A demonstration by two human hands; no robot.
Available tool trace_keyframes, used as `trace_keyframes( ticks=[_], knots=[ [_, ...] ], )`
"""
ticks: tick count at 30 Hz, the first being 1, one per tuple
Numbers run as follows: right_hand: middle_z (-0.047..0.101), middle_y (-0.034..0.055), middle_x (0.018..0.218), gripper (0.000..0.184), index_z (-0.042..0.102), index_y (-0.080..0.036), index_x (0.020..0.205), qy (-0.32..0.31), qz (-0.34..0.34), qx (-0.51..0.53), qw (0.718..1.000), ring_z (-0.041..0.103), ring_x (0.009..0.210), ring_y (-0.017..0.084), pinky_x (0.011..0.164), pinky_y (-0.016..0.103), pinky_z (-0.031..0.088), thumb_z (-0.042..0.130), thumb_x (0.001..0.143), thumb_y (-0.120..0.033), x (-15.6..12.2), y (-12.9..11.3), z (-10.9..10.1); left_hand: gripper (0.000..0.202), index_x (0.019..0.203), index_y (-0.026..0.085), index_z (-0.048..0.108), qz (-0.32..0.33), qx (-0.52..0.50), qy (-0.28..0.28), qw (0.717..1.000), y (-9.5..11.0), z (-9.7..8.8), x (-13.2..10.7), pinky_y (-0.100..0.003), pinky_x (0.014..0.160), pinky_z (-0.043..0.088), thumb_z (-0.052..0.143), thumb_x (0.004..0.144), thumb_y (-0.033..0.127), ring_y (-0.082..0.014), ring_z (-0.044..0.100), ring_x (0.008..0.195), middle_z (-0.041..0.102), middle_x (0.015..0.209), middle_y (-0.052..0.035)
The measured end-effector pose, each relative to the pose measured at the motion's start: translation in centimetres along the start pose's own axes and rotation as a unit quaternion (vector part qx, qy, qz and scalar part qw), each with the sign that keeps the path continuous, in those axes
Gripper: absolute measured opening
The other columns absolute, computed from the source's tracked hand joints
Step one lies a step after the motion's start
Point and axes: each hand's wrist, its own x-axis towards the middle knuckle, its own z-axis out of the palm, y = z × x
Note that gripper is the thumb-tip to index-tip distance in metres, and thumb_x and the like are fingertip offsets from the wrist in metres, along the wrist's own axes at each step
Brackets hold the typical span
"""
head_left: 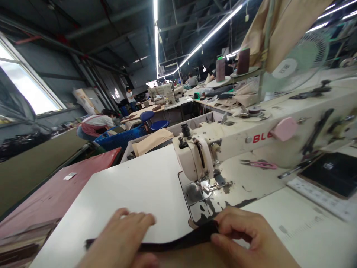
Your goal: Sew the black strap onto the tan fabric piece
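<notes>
Where the white desk (pixel 134 186) meets its near edge, a dark strip (pixel 178 242) lies crosswise, its long axis running left to right between both hands. Behind it stands the sewing machine (pixel 251 141), its presser foot (pixel 213 183) up and to the right of the strip's middle. The left hand (pixel 122 238) lies flat and open on the strip's left part; the right hand (pixel 248 238) pinches its right end, and is nearer the foot.

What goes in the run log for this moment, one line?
left hand: flat on dark strip | right hand: fingers pinch strip end | strip: at table front edge, short of sewing machine foot | pink snips: untouched
</notes>
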Motion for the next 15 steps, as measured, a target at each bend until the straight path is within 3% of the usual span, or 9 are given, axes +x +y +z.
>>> trace_keyframes(
  ticks=[2,3,4,6,8,11,15],
  knots=[
    [0.065,0.0016,0.071,0.016,0.062,-0.021,0.06,-0.001,-0.074,-0.033,0.997,0.06,0.066,0.016,0.059,0.023,0.045,0.06,0.077,-0.02,0.1,0.1,1.2,0.023,0.083,0.029,0.065,0.078,-0.019,0.042,0.996,2.6,2.4,0.7,-0.027,0.064,0.049,0.056,0.074,0.048,-0.0215,0.061,0.073,0.065,0.072,-0.0014],
    [0.066,0.0016,0.071,0.017,0.062,-0.021,0.061,-0.004,-0.075,-0.024,0.997,0.061,0.067,0.016,0.06,0.023,0.046,0.059,0.077,-0.019,0.2,0.1,1.7,0.023,0.084,0.029,0.063,0.094,-0.039,0.086,0.991,3.8,3.7,1.1,-0.026,0.062,0.049,0.05,0.079,0.048,-0.02,0.06,0.069,0.065,0.073,-0.0019],
    [0.066,0.0014,0.072,0.016,0.063,-0.021,0.061,-0.007,-0.049,-0.002,0.999,0.062,0.067,0.016,0.06,0.022,0.047,0.06,0.077,-0.019,0.2,0.1,2.0,0.025,0.084,0.028,0.062,0.103,-0.061,0.124,0.985,4.7,4.8,1.4,-0.025,0.061,0.049,0.045,0.083,0.046,-0.0187,0.06,0.067,0.065,0.074,-0.0028],
    [0.067,0.0005,0.072,0.011,0.062,-0.021,0.063,-0.001,0.042,0.062,0.997,0.063,0.066,0.016,0.057,0.021,0.048,0.063,0.074,-0.021,0.1,-0.1,2.1,0.025,0.08,0.025,0.059,0.114,-0.11,0.138,0.978,5.9,6.3,1.8,-0.023,0.06,0.048,0.041,0.087,0.041,-0.0163,0.059,0.064,0.065,0.075,-0.003],
    [0.067,-0.0009,0.071,0.007,0.062,-0.021,0.069,0.024,0.111,0.132,0.985,0.063,0.063,0.015,0.053,0.02,0.048,0.068,0.069,-0.023,-0.1,-0.3,1.9,0.025,0.073,0.022,0.054,0.119,-0.151,0.093,0.977,6.3,6.4,2.0,-0.02,0.057,0.045,0.041,0.089,0.036,-0.0139,0.058,0.062,0.063,0.07,-0.0011],
    [0.069,-0.0008,0.072,0.018,0.066,-0.022,0.084,0.042,0.134,0.197,0.97,0.065,0.066,0.017,0.059,0.022,0.05,0.072,0.067,-0.027,-0.3,-0.6,1.5,0.029,0.067,0.02,0.049,0.129,-0.174,0.053,0.975,6.4,5.5,2.2,-0.019,0.05,0.038,0.041,0.091,0.034,-0.0112,0.053,0.056,0.059,0.063,0.0015],
    [0.073,0.0017,0.079,0.014,0.074,-0.025,0.086,-0.041,0.127,0.192,0.972,0.068,0.078,0.022,0.068,0.025,0.052,0.069,0.074,-0.03,-0.3,-0.8,1.0,0.03,0.069,0.02,0.048,0.128,-0.13,0.078,0.98,6.5,5.2,1.9,-0.02,0.051,0.037,0.039,0.092,0.037,-0.0118,0.052,0.058,0.057,0.064,0.0009]
  ],
)
